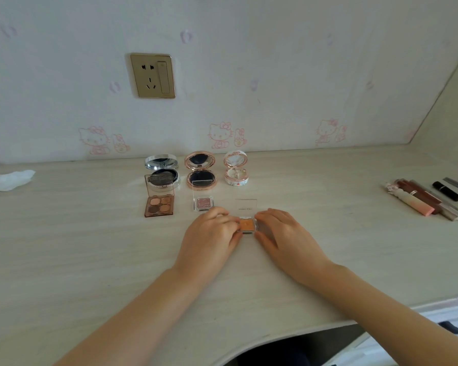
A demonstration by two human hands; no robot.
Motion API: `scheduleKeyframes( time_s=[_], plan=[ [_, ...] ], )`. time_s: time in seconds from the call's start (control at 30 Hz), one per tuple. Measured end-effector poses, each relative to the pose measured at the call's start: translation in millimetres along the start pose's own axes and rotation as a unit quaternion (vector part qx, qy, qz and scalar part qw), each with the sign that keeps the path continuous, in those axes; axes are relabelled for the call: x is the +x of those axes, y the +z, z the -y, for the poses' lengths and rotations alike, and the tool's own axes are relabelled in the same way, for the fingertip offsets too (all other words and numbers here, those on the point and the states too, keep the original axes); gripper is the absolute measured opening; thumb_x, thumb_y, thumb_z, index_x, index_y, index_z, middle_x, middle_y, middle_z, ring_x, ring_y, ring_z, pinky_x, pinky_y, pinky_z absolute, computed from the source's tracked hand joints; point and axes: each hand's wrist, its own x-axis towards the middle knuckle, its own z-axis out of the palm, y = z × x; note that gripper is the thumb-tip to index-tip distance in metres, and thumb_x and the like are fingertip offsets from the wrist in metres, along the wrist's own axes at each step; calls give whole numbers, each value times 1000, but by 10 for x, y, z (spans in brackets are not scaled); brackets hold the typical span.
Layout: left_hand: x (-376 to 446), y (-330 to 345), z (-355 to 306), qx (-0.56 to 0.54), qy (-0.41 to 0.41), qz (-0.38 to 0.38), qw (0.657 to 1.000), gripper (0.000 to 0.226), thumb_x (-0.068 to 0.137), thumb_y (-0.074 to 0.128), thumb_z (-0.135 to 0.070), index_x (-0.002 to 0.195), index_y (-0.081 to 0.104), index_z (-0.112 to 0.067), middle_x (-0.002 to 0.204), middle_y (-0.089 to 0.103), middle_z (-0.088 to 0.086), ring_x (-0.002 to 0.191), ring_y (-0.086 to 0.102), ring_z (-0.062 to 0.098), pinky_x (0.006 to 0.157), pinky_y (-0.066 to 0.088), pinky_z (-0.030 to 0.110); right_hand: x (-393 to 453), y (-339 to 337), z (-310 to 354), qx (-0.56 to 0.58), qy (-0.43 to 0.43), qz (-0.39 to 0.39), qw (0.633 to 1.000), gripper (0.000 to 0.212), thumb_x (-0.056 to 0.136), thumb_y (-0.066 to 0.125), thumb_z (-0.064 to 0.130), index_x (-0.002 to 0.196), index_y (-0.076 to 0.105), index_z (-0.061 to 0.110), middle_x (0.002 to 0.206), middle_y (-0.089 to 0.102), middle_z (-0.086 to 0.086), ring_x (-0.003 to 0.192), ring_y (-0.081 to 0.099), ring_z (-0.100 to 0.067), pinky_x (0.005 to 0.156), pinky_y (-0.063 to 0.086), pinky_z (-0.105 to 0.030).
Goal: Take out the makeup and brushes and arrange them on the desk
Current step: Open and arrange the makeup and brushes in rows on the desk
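Makeup is laid out on the pale wood-grain desk [64,247] in two rows. Nearest, a small square clear-plastic eyeshadow case [246,224] holding one orange pan lies on the desk, its transparent lid tipped up behind it. The left hand [212,233] pinches its left side with curled fingers and the right hand [283,231] grips its right side the same way. Just left of it sits a matching clear case with a pink pan [203,203], lid upright, and further left a brown quad palette [159,206] with four round pans in tan and brown shades. Behind these, by the wall, stand three round compacts with lids raised: a silver compact [162,172], a rose-gold compact [201,171] with a dark pan, and a small white patterned compact [236,169]. Far right lie slim lip tubes [418,199], side by side. A crumpled tissue [7,179] rests far left.
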Motion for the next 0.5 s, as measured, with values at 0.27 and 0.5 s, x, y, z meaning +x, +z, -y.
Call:
scheduleKeyframes(
  time_s=[0.27, 0.5],
  plan=[
    [249, 127, 127, 59, -6, -5, 998, 7, 76, 77, -13, 84, 77, -13, 83, 75, -6, 97, 66, 22, 76, 52, 34, 348, 25, -77, 11, 25, 10, 1000, 32, 96, 50, 23, 124, 57, 11, 126, 57, -2, 120, 48, -21, 95, 39, -26],
    [367, 221, 266, 72, -45, 44, 995, 22, 93, 56, -23, 104, 73, -17, 105, 72, -9, 121, 50, 17, 95, 42, 32, 510, 67, -92, 6, 27, 8, 1000, 33, 96, 49, 23, 126, 56, 11, 127, 56, -4, 120, 48, -23, 96, 39, -29]
  ],
)
